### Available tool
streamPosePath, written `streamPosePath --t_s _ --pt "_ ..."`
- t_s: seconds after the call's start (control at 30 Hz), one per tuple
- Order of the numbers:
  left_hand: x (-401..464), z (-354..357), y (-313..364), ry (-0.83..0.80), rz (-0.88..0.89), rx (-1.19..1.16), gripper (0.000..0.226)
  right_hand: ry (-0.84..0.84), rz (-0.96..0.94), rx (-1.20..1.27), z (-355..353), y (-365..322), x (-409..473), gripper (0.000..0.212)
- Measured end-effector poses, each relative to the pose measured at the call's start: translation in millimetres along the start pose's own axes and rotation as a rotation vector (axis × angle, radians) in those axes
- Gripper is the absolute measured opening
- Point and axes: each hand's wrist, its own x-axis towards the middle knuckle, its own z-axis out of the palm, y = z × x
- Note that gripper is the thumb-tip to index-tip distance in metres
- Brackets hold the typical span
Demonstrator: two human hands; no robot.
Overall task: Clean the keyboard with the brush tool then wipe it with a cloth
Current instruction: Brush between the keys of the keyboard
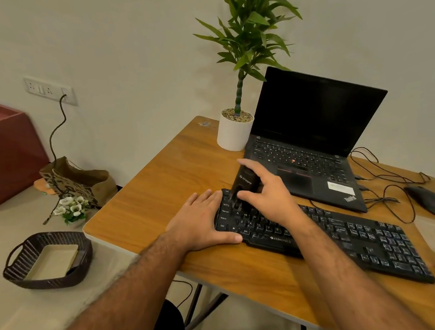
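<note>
Brushing is under way at the far-left corner of the keyboard [322, 237]; most keys to the right appear yet to be swept, and the wiping is judged not begun, no cloth being clearly seen. The brush [243, 186] is grasped by the right hand [266, 189], bristles down on the keys, its long axis tilted up and away. The keyboard's left end is steadied by the flat, relaxed left hand [200, 224]. The keyboard runs from far-left to near-right on the table [160, 191].

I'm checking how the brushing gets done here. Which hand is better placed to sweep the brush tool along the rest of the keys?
Right. The right hand already grips the brush tool, tip down on the keyboard's left-end keys. The left hand lies flat over that end's edge, apparently steadying it.
</note>
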Motion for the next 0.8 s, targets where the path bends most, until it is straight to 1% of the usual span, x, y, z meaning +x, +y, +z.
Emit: streamPosePath --t_s 0.07,0.17,0.2,0.23,0.33,0.37,0.47,0.5,0.63,0.7,0.77,0.8 --pt "0 0 0 0.004 0.000 -0.008 0.124 -0.018 -0.019 -0.030 -4 -1 2 0.067" --pt "0 0 0 0.012 -0.010 -0.017 0.125 0.115 0.041 -0.081 -9 7 16 0.069" --pt "0 -1 0 0.014 -0.012 -0.020 0.126 0.135 0.062 -0.080 -7 7 19 0.071" --pt "0 -1 0 0.016 -0.012 -0.024 0.126 0.129 0.065 -0.064 -4 7 20 0.071" --pt "-1 -2 1 0.014 -0.010 -0.032 0.126 0.017 0.012 -0.036 6 0 19 0.070" --pt "-1 -2 2 0.013 -0.011 -0.032 0.125 0.019 0.003 -0.057 6 -1 20 0.069" --pt "-1 -2 2 0.016 -0.017 -0.032 0.125 0.153 0.037 -0.145 1 4 25 0.070" --pt "-1 -2 2 0.017 -0.019 -0.033 0.126 0.168 0.051 -0.147 1 5 25 0.070" --pt "-1 -2 2 0.011 -0.017 -0.031 0.126 0.050 0.020 -0.092 6 -1 21 0.070" --pt "0 -2 1 0.014 -0.017 -0.031 0.126 0.090 0.019 -0.122 1 2 22 0.070" --pt "0 -2 1 0.016 -0.020 -0.032 0.127 0.154 0.061 -0.157 -6 8 24 0.070" --pt "0 -2 2 0.015 -0.021 -0.034 0.127 0.162 0.083 -0.135 -7 10 24 0.070"
